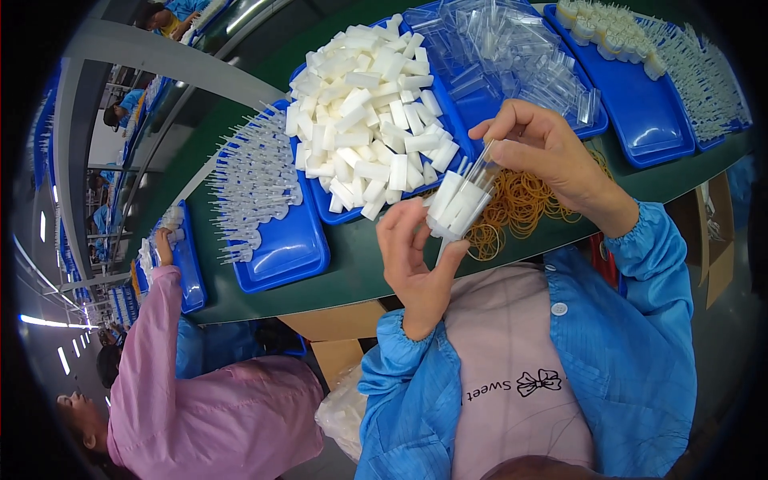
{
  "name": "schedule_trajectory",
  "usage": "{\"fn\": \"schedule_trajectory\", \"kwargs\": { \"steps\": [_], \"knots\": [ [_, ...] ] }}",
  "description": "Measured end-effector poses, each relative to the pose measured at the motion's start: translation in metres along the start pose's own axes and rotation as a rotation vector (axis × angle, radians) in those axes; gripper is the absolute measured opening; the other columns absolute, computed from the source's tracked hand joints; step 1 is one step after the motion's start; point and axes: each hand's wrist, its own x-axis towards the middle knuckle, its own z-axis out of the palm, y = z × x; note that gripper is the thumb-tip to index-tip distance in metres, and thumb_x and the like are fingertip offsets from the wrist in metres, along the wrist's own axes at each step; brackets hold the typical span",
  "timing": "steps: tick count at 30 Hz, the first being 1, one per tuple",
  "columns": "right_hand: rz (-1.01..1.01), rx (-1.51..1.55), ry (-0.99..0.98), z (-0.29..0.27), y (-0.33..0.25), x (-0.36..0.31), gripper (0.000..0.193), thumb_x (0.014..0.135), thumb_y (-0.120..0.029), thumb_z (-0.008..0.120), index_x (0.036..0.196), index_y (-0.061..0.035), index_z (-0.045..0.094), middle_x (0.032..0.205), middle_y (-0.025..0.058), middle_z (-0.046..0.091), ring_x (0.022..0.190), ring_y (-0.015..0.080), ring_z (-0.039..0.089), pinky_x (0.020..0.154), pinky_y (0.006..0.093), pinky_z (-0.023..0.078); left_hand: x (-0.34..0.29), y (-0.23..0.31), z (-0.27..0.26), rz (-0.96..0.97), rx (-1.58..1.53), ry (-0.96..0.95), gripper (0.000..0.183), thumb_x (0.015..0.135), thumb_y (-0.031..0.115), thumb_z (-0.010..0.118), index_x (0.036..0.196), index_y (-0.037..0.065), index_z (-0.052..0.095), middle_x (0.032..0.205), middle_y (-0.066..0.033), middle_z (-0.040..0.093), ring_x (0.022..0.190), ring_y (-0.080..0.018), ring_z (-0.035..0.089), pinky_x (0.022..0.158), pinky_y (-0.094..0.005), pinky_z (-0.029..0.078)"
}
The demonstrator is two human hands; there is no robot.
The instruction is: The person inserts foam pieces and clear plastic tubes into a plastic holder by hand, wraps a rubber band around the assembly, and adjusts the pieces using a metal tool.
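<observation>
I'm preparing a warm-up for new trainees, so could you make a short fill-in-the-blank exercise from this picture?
The left hand holds opaque pieces coloured ____.
The upper end of the clear tube is at the ____ hand.
The rubber bands lie on a table coloured ____.
The heaped blocks sit in a tray coloured ____.

Missing words: white; right; green; blue.

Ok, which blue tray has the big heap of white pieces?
The blue tray just left of the clear plastic pieces. White pieces heap over it; the next tray left shows bare blue beside spiky whitish parts.
</observation>
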Motion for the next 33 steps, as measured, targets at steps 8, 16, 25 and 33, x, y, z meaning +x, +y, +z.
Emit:
{"fn": "schedule_trajectory", "kwargs": {
  "steps": [8,16,25,33],
  "knots": [
    [-0.064,-0.078,0.006,0.001,0.0,-0.002,0.015,0.085,-0.017,0.068,0.091,-0.0052,0.06,0.111,0.0125,0.058,0.106,0.0158,0.056,0.091,0.0315,0.046,0.007,0.01,-0.002,-0.407,-0.522,0.029,0.046,0.082,0.017,0.076,0.118,0.002,0.05,0.11,-0.0077,0.059,0.102,-0.0159,0.057,0.089,-0.0289,0.046],
    [-0.2,-0.125,-0.047,0.01,0.006,-0.012,0.015,0.082,-0.016,0.072,0.086,-0.0051,0.062,0.093,0.005,0.063,0.112,0.0199,0.053,0.097,0.0373,0.039,0.002,0.01,-0.004,-0.44,-0.593,-0.004,0.044,0.079,-0.007,0.072,0.115,0.001,0.048,0.114,-0.0112,0.056,0.106,-0.0197,0.06,0.093,-0.0322,0.05],
    [-0.217,-0.084,-0.059,0.02,0.009,-0.019,0.014,0.082,-0.014,0.072,0.087,-0.0033,0.064,0.099,0.0071,0.062,0.111,0.0179,0.054,0.093,0.0314,0.042,0.003,0.014,-0.002,-0.265,-0.477,-0.021,0.04,0.075,-0.01,0.074,0.107,-0.001,0.052,0.112,-0.0088,0.049,0.106,-0.0194,0.059,0.094,-0.0338,0.051],
    [-0.228,-0.118,-0.045,0.017,0.011,-0.013,0.014,0.083,-0.014,0.071,0.089,-0.0028,0.064,0.096,0.0051,0.063,0.104,0.0146,0.056,0.09,0.0293,0.043,0.003,0.007,-0.003,-0.324,-0.506,-0.017,0.043,0.076,-0.011,0.071,0.111,0.0,0.05,0.114,-0.0084,0.049,0.106,-0.0195,0.059,0.093,-0.0332,0.05]
  ]
}}
